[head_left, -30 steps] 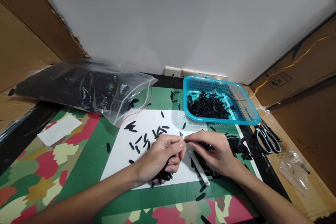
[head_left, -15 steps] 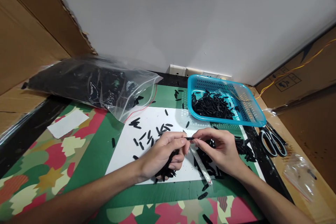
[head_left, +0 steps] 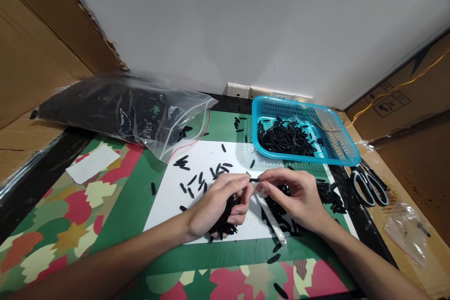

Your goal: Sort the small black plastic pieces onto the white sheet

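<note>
Your left hand is curled around a clump of black pieces low in the palm, while its thumb and forefinger pinch one end of a single black piece. Your right hand pinches the other end, and a clear narrow sleeve runs down under its palm. So both grips are closed on that one piece, which sits above the white sheet on the counter, in front of the blue basket.

To do this well, keep the piece level between the two pinches and hold near its ends, so the middle stays in sight. Keep the left palm cupped, or the clump could spill. It would help to rest your wrists on the counter for steadiness.

Compared with half a second ago, your hands sit a little higher and closer together, the piece is raised slightly, and the view has shifted a touch. The bag and scissors lie as before.
</note>
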Tool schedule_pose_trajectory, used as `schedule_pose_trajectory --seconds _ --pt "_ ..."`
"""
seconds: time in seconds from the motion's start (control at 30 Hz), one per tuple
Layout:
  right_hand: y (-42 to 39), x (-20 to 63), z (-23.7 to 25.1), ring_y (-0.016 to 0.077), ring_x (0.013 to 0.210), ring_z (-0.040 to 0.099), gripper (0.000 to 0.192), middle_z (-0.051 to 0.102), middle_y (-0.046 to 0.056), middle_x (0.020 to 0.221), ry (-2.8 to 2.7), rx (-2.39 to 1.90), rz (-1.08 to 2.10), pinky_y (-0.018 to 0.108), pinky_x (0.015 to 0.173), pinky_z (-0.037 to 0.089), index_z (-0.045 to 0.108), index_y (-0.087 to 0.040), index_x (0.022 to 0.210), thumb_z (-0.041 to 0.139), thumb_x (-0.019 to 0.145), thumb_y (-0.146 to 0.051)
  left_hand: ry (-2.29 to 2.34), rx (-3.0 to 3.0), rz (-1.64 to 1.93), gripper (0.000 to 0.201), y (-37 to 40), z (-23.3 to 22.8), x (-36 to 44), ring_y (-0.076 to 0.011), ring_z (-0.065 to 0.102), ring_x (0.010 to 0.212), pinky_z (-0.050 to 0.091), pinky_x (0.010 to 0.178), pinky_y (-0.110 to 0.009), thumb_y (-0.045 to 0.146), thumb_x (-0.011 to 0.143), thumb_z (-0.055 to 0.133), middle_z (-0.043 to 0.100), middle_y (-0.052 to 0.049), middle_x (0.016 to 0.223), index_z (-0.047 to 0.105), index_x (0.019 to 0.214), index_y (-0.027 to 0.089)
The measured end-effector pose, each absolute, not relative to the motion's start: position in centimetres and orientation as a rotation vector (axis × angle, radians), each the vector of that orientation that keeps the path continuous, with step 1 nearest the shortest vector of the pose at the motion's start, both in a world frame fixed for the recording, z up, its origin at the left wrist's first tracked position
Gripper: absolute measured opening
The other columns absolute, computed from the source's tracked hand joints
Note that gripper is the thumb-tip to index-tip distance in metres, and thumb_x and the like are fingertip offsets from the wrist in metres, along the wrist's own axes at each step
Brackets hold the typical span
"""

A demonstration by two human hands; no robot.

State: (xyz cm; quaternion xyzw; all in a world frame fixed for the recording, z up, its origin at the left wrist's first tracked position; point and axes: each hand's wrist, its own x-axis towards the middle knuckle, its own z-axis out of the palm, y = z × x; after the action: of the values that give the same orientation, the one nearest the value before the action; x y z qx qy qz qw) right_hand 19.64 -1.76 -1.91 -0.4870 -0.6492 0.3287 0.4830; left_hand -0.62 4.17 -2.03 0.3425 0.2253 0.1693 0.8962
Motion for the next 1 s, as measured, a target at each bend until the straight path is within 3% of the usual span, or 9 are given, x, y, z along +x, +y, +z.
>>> schedule_pose_trajectory --seconds 0.67,1.0 --pt "-2.22 19.75 -1.54 0.0124 0.073 0.075 0.011 0.081 0.001 0.087 -1.644 -1.202 0.678 0.019 0.071 0.059 0.078 -0.019 0.098 0.069 0.094 -0.014 0.452 0.729 0.341 0.041 4.12 -2.23 -0.63 -0.0056 0.035 0.048 0.025 0.045 -0.017 0.038 0.105 0.047 0.041 0.004 0.058 0.054 0.073 0.014" --pt "-1.96 19.71 -1.75 0.0167 0.067 0.076 0.017 0.079 0.006 0.076 -1.232 -1.161 1.296 0.024 0.066 0.061 0.079 -0.017 0.089 0.077 0.091 -0.033 0.445 0.769 0.346 0.037 3.78 -2.08 -0.58 -0.0049 0.035 0.051 0.029 0.047 -0.017 0.037 0.106 0.049 0.042 0.005 0.065 0.054 0.077 0.014"
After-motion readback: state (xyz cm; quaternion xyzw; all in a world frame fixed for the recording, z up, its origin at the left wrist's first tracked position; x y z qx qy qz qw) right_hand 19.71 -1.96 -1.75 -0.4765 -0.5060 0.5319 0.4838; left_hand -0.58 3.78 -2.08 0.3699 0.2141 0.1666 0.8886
